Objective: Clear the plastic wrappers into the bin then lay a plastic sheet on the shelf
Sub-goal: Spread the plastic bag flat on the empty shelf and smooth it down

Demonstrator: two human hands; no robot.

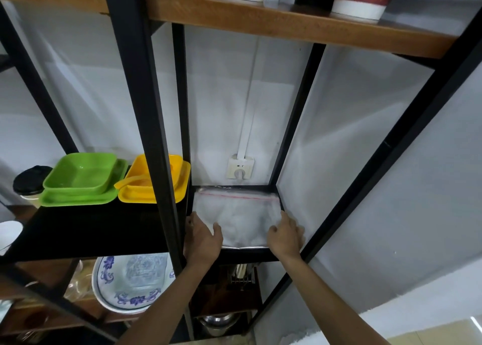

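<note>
- Both grips rest flat and spread on the plastic sheet (pixel 236 218): I see the left hand (pixel 202 236) pressing its near-left corner and the right hand (pixel 284 236) pressing its near-right corner, fingers extended, nothing pinched.
- I locate the sheet lying flat on the small shelf (pixel 245 256) in the right bay of the black rack (pixel 146 110), covering nearly the whole board.
- Its long axis runs left to right; the edge with a thin red line faces the wall, below the wall socket (pixel 240 167).
- Near corners of the sheet are hidden under my palms; I cannot make out its front edge clearly.
- Green trays (pixel 80 180) and yellow trays (pixel 154 185) sit on the neighbouring shelf to the left; a rack post partly hides the yellow ones.
</note>
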